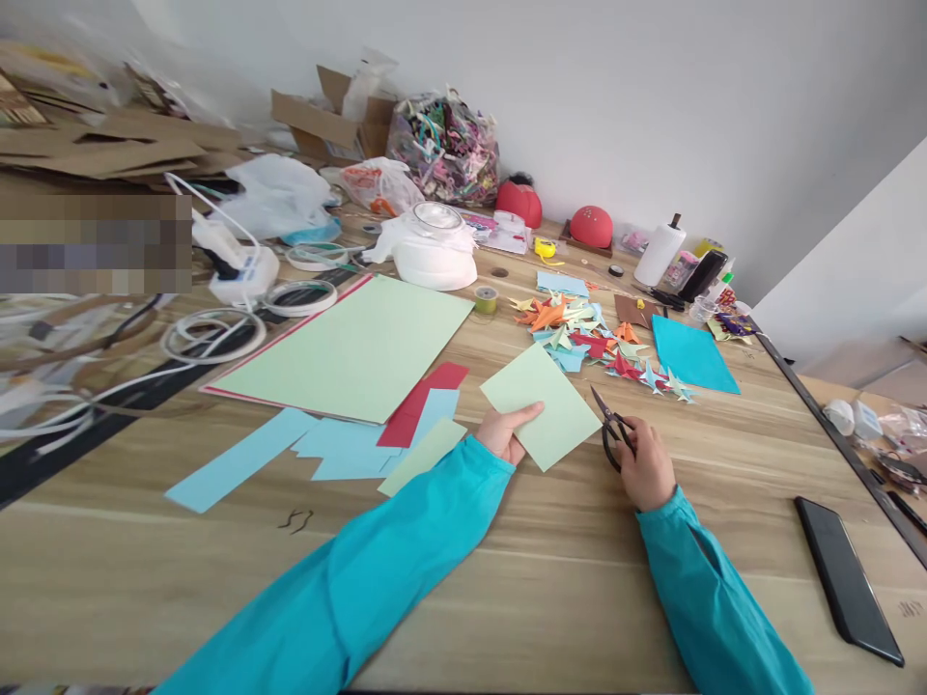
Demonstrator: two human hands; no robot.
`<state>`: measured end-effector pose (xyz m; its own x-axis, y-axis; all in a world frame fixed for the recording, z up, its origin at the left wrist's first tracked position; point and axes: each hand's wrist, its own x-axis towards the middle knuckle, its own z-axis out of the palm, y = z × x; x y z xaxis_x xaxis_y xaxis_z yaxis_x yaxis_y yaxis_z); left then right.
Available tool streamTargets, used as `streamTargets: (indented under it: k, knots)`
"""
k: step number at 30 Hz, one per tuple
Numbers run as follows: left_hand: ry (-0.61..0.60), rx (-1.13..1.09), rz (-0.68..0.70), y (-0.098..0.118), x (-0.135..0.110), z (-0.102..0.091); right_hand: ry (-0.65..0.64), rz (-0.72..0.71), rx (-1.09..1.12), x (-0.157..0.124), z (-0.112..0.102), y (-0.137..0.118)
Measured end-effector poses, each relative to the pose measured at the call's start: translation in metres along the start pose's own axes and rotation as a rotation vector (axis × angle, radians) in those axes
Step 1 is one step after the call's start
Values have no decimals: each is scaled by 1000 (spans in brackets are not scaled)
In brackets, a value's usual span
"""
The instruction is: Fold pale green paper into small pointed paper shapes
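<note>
Bench (572,589) is lying below, left hand (506,431) pinching paper (557,405) at eight o'clock, safely clear of right hand (648,466) holding scissors (611,419).

Bright, diffuse light, faint shadows, wide-angle edge stretch, pixelated patch (94,244) at left.

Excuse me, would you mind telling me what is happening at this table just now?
The person's left hand holds a pale green paper square, and the right hand holds dark scissors beside it. To the left on the wooden table lie coloured paper pieces and a larger green sheet. Beyond the hands lies a cluster of colourful paper shapes.
</note>
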<state>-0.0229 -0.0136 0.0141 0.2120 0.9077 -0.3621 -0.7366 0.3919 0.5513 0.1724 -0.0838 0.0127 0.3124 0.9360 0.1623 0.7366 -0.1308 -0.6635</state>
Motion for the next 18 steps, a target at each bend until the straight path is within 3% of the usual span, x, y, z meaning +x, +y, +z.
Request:
streamTargets:
  k: [3,5,7,9,11,13,18]
  knots:
    - [-25,-3,-35,0,0,-1,-80,107,760,-3,-5,-2]
    - [-16,-7,-39,0,1,-1,-166,173,1155,-7,-8,-3]
    - [17,-10,-39,0,1,-1,-393,208,1405,-10,-8,-2]
    - [52,-13,-45,1,2,-1,-627,190,1512,-13,-5,0]
    - [64,-19,-64,3,2,-1,-732,162,1517,-16,-1,2]
    - [66,-29,-76,5,3,-2,-710,173,1479,-18,1,0]
    - [72,-34,-101,10,3,-2,-723,368,1291,-23,-9,-19]
